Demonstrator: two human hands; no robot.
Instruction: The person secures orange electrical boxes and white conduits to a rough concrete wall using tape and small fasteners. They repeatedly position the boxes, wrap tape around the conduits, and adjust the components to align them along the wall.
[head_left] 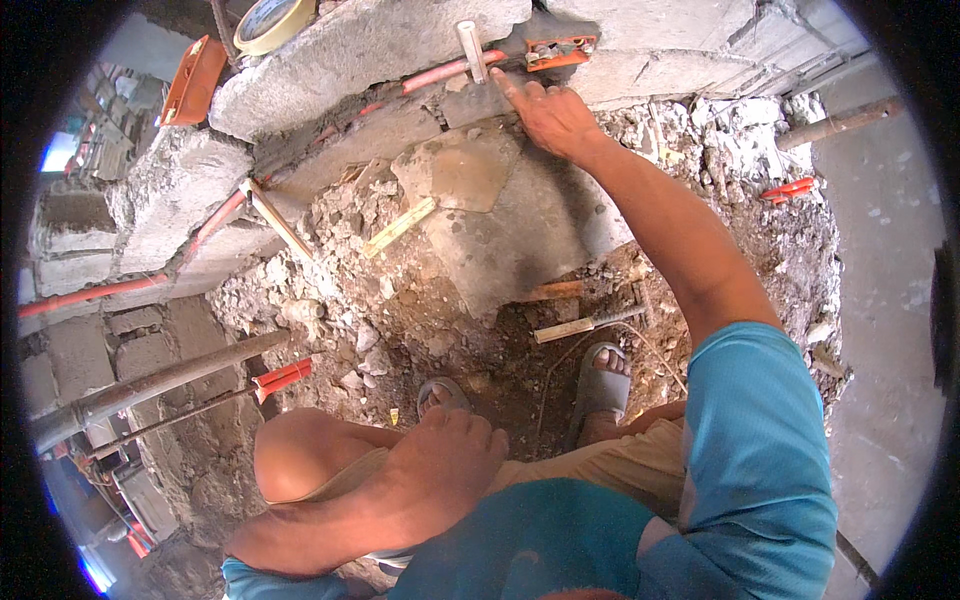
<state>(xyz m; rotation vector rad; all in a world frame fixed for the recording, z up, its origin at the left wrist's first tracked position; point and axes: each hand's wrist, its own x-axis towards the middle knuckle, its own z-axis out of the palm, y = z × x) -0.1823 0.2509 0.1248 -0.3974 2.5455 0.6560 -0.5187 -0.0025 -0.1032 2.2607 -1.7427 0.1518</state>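
Note:
My right hand [555, 118] reaches up to the block wall, index finger stretched out and the other fingers partly bent. Its fingertip is at the lower end of a short pale stick [470, 50], which stands across an orange conduit [440, 76] in a wall groove. Whether it touches the stick or only the wall cannot be made out. Just right of the conduit's end, an orange electrical box [562, 52] is set in the wall. My left hand [440, 475] rests by my knee, closed with its knuckles up; its fingertips and anything in them are hidden.
Another pale stick [275, 220] braces the conduit farther left. A tape roll [272, 25] and an orange box [192, 82] are on the wall top. A grey slab [500, 220], a yellow strip [400, 227] and a pale-handled tool [585, 323] lie on rubble. A pole [160, 385] juts in from the left.

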